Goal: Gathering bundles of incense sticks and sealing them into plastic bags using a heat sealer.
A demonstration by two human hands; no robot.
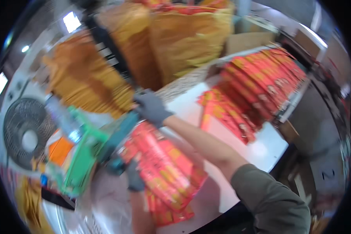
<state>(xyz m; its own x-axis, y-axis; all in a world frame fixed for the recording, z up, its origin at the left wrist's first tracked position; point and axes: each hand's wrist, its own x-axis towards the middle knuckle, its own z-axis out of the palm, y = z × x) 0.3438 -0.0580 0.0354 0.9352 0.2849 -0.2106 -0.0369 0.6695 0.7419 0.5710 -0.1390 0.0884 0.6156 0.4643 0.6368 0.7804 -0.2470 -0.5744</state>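
Right forearm outstretched, gloved right hand point(151, 107) gripping teal machine point(117, 134), blurred.

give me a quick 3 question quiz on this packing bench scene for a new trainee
1. True or false: both hands wear grey gloves.
2. What does the left hand hold against the white table?
A. a fan
B. a bundle of red and orange packets
C. a cardboard box
3. Fill in: the right hand is on a ____ coloured machine.

Key
1. True.
2. B; more packets lie in rows on the far right of the table.
3. Teal. The picture is blurred, so whether that hand is closed on it cannot be told.
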